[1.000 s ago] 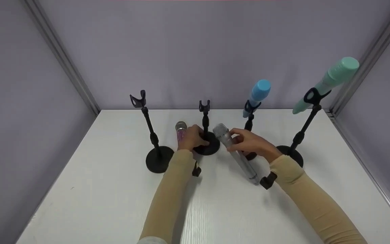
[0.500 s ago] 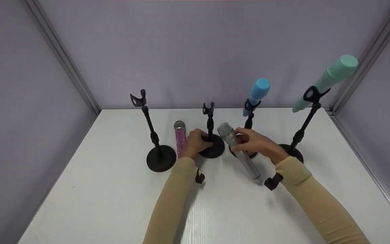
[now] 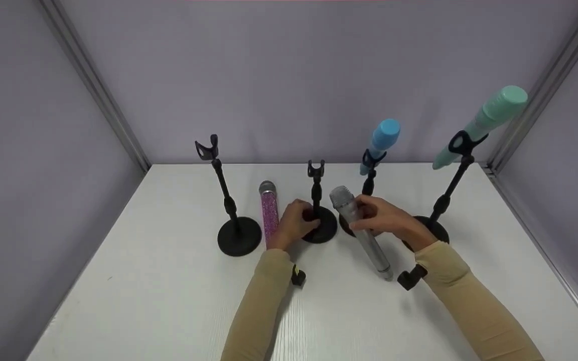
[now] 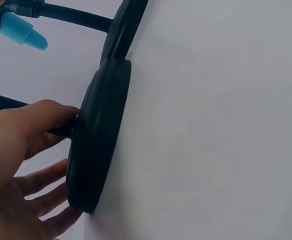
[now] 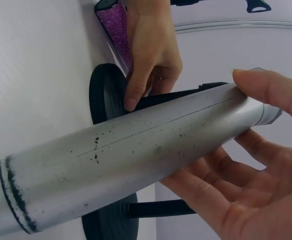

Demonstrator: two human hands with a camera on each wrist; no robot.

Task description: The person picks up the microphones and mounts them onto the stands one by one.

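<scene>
My left hand (image 3: 291,225) grips the short black microphone stand (image 3: 325,231) low down, where its post meets the round base. In the left wrist view the thumb lies at the post and the fingers reach around the edge of the base (image 4: 98,140). This stand's clip (image 3: 315,169) holds nothing. My right hand (image 3: 387,218) pinches a silver microphone (image 3: 372,250) between thumb and fingers, its mesh head tilted up toward the back left. Dark scuffs mark the microphone's body (image 5: 121,155) in the right wrist view. A glittery pink microphone (image 3: 269,213) lies left of my left hand.
At left stands a taller black stand (image 3: 239,236) with a bare clip. Behind my right hand a stand carries a blue microphone (image 3: 386,134). Further right, another stand holds a mint green microphone (image 3: 499,110). Grey walls (image 3: 289,80) enclose the white table (image 3: 158,291).
My left hand has drawn the short stand rightward and toward me, uncovering more of the pink microphone. The right hand has shifted slightly right and nearer with the silver microphone.
</scene>
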